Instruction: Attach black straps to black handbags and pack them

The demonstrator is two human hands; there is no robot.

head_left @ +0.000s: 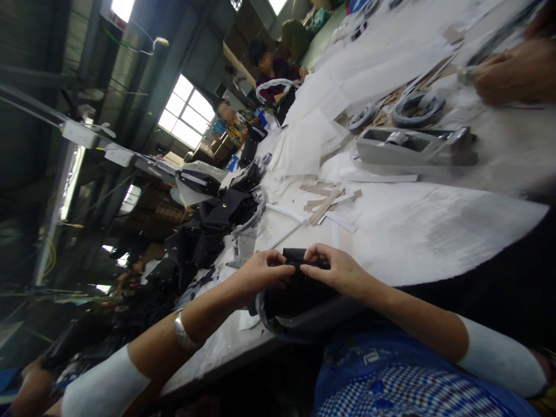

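Left hand point(266, 271), right hand point(336, 267): both pinching, thumbs against fingers, the folded upper edge of a soft black article point(299, 296), held at the near side of the white table point(286, 188). Upon it: flat tan strips point(325, 207), angular grey tape dispenser point(397, 149), round wrapped coils point(419, 110), black bags point(223, 209). Room: dark beams point(163, 69), paned window point(186, 110). Wrinkled pale sheeting point(434, 231) extends right of the hands to a curved edge.

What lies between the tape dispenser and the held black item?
In the head view, loose brown and white strips lie between the tape dispenser and the black item.
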